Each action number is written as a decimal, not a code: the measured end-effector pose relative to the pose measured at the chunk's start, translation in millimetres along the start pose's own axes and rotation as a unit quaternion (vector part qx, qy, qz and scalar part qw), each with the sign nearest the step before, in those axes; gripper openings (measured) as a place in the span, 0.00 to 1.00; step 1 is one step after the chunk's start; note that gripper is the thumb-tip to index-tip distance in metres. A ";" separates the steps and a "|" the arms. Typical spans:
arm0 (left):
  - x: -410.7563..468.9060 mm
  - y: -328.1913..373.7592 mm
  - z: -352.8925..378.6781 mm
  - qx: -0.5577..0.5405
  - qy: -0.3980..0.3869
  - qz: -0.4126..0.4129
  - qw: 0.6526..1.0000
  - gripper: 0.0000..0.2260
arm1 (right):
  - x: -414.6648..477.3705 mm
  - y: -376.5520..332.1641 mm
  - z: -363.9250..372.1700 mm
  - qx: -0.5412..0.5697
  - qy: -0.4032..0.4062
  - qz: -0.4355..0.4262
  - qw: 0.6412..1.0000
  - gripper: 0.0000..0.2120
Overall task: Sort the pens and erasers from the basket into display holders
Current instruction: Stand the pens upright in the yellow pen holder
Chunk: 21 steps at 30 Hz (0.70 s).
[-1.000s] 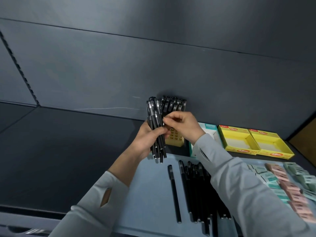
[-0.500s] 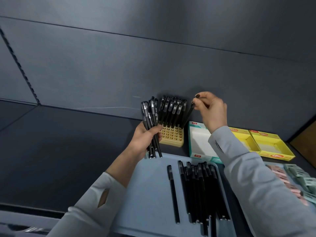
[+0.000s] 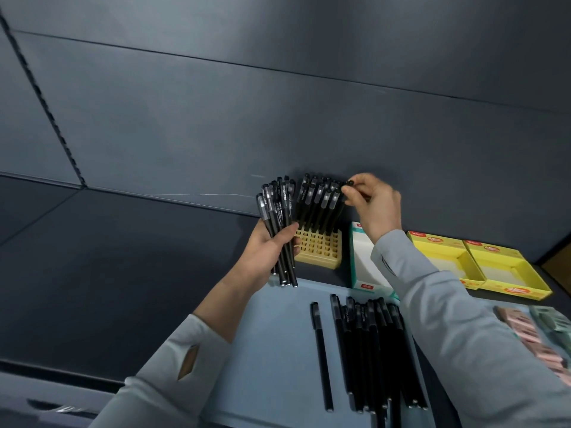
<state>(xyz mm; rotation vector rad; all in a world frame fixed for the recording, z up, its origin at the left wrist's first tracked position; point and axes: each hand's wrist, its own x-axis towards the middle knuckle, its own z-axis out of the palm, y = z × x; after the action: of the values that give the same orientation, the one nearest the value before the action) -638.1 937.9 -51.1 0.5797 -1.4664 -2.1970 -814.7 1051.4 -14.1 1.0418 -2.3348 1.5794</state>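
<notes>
My left hand [image 3: 265, 251] grips a bundle of black pens [image 3: 279, 230] upright, just left of a yellow grid pen holder [image 3: 321, 250]. Several black pens stand in the holder's back rows. My right hand [image 3: 369, 200] pinches the top of one black pen [image 3: 341, 202] at the holder's right end, its lower end down among the standing pens. More black pens [image 3: 374, 350] lie side by side on a light blue tray [image 3: 272, 350], with a single pen [image 3: 321, 353] apart to their left. Pink and green erasers [image 3: 531, 332] lie at the right, partly hidden by my sleeve.
A white and teal display box [image 3: 360, 264] stands right of the pen holder. Two yellow display boxes [image 3: 482, 267] sit further right. All rest on a dark shelf [image 3: 123, 257] with a dark back panel close behind.
My right hand drew one pen from the bundle in my left hand, carried it right to the holder's end and lowered it among the standing pens. The left hand stayed put.
</notes>
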 end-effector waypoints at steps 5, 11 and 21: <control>0.7 -1.5 3.0 0.010 -0.012 0.018 1.000 0.08 | -5.1 9.8 5.4 -0.046 -0.029 0.006 0.998 0.03; 3.2 -2.3 7.0 0.014 -0.029 0.034 0.999 0.08 | -11.8 -12.9 1.1 -0.141 0.060 -0.084 0.985 0.08; 4.5 -2.2 16.1 0.033 0.018 0.047 0.998 0.10 | -20.3 -30.6 3.9 0.006 -0.124 0.017 0.992 0.13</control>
<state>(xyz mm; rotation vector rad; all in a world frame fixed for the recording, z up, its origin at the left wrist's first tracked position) -651.1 948.3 -47.9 0.5573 -1.5213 -2.0630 -779.8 1051.1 -1.9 1.2745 -2.5138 1.5574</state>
